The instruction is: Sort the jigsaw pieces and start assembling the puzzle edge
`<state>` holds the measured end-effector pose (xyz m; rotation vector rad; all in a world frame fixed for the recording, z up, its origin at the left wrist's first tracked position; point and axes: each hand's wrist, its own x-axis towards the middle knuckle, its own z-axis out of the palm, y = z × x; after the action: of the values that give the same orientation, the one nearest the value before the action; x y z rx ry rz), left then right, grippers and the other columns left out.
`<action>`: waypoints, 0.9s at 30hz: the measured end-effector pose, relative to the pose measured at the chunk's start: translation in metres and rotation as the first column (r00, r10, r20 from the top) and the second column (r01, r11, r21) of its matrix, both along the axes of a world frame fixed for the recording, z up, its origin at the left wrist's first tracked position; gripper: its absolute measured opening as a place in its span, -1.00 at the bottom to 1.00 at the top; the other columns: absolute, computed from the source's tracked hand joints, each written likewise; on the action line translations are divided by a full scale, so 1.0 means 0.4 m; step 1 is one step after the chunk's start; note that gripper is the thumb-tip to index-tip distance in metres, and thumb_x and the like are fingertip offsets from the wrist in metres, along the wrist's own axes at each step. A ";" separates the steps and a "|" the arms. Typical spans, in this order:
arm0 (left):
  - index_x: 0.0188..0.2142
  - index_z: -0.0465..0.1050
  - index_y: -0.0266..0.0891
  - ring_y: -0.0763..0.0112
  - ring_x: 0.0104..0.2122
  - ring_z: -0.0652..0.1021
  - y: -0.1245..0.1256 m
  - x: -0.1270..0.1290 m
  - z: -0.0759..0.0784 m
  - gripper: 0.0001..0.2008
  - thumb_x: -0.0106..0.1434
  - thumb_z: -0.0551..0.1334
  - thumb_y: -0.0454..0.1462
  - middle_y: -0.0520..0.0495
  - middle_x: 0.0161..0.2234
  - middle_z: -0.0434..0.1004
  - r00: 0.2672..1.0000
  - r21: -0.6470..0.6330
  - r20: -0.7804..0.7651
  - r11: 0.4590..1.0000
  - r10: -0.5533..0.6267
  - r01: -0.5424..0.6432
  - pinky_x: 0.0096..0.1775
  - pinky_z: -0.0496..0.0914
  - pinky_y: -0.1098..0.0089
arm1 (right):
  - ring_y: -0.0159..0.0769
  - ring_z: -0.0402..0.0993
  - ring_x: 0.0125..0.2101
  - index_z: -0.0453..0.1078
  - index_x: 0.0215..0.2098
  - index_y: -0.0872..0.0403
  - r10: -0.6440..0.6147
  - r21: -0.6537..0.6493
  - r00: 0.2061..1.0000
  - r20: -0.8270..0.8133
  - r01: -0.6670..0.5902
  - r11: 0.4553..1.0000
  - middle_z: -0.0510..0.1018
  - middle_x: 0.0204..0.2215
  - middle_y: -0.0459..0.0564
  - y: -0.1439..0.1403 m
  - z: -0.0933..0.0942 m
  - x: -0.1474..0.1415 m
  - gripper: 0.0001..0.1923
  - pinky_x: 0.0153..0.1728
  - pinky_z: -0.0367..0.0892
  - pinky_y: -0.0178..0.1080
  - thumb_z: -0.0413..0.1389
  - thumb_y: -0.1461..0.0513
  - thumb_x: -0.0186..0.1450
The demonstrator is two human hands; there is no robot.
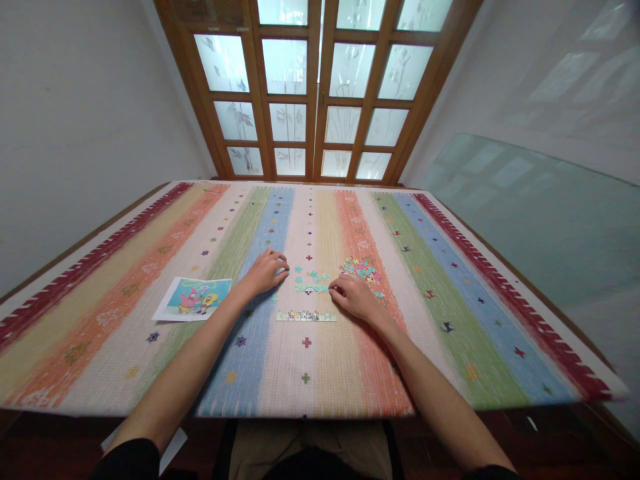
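My left hand rests palm down on the striped cloth, fingers curled, its fingertips near a few loose teal puzzle pieces. My right hand lies palm down, its fingertips touching the end of a short joined row of pieces. A longer assembled strip of puzzle lies just in front of both hands. A heap of loose pieces sits behind my right hand. Whether either hand pinches a piece is hidden.
A printed cartoon reference picture lies left of my left forearm. The table carries a colourful striped cloth. Wooden glazed doors stand behind the table, and a glass sheet leans against the right wall.
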<state>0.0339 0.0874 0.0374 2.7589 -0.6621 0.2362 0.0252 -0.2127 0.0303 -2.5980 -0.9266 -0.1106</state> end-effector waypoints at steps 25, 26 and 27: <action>-0.11 0.53 -0.11 0.08 0.04 0.41 0.033 -0.185 0.011 -0.81 0.32 0.24 -0.16 -0.15 0.01 0.51 1.000 -0.103 -0.014 0.995 0.005 -0.007 0.12 0.32 0.04 | -0.17 0.49 -0.27 0.53 0.08 -0.03 0.030 -0.179 0.998 -0.062 -0.041 0.983 0.55 -0.22 0.12 0.030 0.038 0.082 -0.68 -0.30 0.22 -0.25 0.07 0.30 0.44; -0.12 0.53 -0.11 0.08 0.04 0.41 0.035 -0.184 0.008 -0.82 0.33 0.24 -0.16 -0.14 0.01 0.51 1.000 -0.102 -0.013 0.995 0.001 -0.002 0.12 0.32 0.03 | -0.17 0.50 -0.26 0.54 0.07 -0.03 0.033 -0.189 0.997 -0.071 -0.046 0.981 0.55 -0.21 0.12 0.033 0.043 0.084 -0.69 -0.29 0.22 -0.25 0.08 0.30 0.44; -0.13 0.53 -0.11 0.09 0.04 0.41 0.037 -0.183 0.005 -0.83 0.33 0.24 -0.16 -0.14 0.01 0.51 1.000 -0.103 -0.009 0.995 -0.004 0.003 0.12 0.33 0.04 | -0.17 0.50 -0.25 0.55 0.05 -0.03 0.033 -0.196 0.996 -0.077 -0.047 0.979 0.56 -0.20 0.12 0.036 0.047 0.086 -0.71 -0.28 0.23 -0.26 0.09 0.30 0.44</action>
<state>-0.0391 0.1021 0.0395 2.6591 -0.6340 0.2495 0.0596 -0.1982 0.0493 -2.7415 -1.0094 0.0924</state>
